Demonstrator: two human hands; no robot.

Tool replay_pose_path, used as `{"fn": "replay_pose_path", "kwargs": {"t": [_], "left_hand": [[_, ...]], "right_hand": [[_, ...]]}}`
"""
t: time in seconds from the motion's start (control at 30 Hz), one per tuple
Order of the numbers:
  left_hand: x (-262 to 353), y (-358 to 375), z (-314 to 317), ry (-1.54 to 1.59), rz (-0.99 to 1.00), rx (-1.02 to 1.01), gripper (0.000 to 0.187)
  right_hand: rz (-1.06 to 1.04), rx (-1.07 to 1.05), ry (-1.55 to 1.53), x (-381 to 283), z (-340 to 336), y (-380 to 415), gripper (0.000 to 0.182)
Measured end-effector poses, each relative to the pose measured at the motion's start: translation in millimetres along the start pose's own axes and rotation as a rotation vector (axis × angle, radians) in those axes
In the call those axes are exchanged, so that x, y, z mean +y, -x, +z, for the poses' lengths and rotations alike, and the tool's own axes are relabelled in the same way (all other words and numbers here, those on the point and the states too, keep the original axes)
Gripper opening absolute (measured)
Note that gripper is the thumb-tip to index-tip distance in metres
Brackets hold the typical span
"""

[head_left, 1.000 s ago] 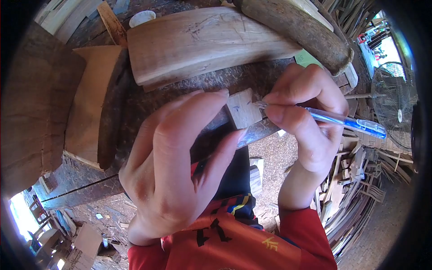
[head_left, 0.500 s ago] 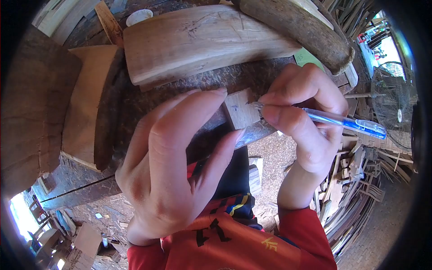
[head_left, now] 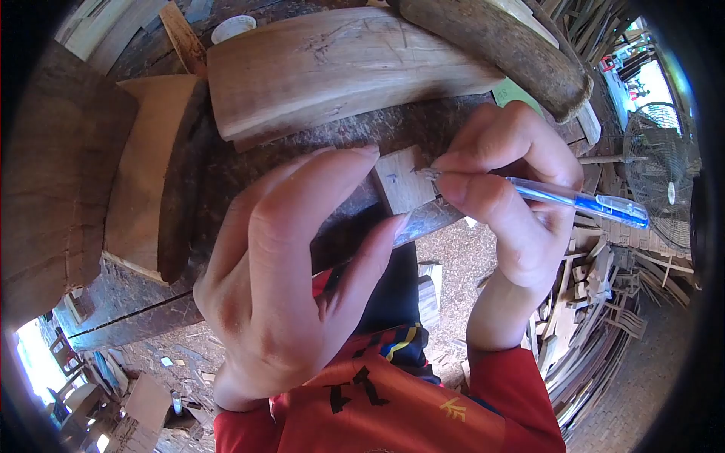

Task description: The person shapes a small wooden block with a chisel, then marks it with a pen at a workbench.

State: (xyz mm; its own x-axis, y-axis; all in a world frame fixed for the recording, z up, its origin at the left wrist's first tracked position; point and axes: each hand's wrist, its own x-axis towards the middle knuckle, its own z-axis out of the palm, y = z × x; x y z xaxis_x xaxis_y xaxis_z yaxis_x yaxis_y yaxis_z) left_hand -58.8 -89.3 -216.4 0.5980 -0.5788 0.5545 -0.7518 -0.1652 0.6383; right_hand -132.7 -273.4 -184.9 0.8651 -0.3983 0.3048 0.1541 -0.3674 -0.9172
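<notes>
My left hand [head_left: 291, 275] pinches a small pale wooden block [head_left: 404, 181] between thumb and fingertips, pressing it on the edge of a dark rough workbench [head_left: 249, 162]. My right hand [head_left: 510, 192] grips a blue transparent pen [head_left: 578, 200]; its tip rests at the block's right edge. Faint pen marks show on the block's top face.
A long curved pale wood piece [head_left: 340, 64] lies across the bench behind the block, with a dark bark-covered log [head_left: 506, 49] over it. A flat board [head_left: 147, 174] lies at left. A white cup [head_left: 232, 29] stands far back. Stacked wood offcuts [head_left: 596, 317] and a fan [head_left: 661, 177] are at right.
The pen tip has shifted slightly along the block's right edge; both hands and the block stay nearly where they were.
</notes>
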Motion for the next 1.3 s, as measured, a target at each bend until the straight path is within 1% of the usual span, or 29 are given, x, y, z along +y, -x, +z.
{"fn": "replay_pose_path", "kwargs": {"t": [0.13, 0.27, 0.37, 0.47, 0.63, 0.77, 1.03, 1.17, 1.3], "left_hand": [[1, 0, 0, -0.013, 0.004, -0.002, 0.065], [3, -2, -4, -0.056, 0.006, -0.016, 0.071], [1, 1, 1, -0.010, -0.012, 0.002, 0.073], [1, 1, 2, 0.013, -0.010, 0.001, 0.073], [0, 1, 0, -0.007, -0.002, -0.006, 0.073], [0, 2, 1, -0.009, 0.005, 0.001, 0.073], [0, 2, 1, -0.022, 0.002, 0.011, 0.072], [0, 1, 0, -0.040, 0.001, 0.005, 0.071], [0, 1, 0, -0.049, 0.007, 0.006, 0.070]], "right_hand": [[0.022, 0.007, -0.032, -3, -1, 1, 0.014], [-0.023, -0.023, -0.094, 3, 0, 3, 0.015], [-0.049, -0.046, -0.102, 5, 0, 3, 0.016], [-0.098, -0.085, -0.068, 8, -3, 1, 0.016], [-0.048, -0.053, -0.050, 4, -2, 0, 0.016], [-0.090, -0.058, -0.044, 7, -2, 1, 0.017], [-0.017, -0.005, -0.075, 3, 2, 3, 0.017], [-0.064, -0.032, -0.063, 5, 1, 2, 0.017], [-0.062, -0.030, -0.042, 4, 1, 2, 0.017]]}}
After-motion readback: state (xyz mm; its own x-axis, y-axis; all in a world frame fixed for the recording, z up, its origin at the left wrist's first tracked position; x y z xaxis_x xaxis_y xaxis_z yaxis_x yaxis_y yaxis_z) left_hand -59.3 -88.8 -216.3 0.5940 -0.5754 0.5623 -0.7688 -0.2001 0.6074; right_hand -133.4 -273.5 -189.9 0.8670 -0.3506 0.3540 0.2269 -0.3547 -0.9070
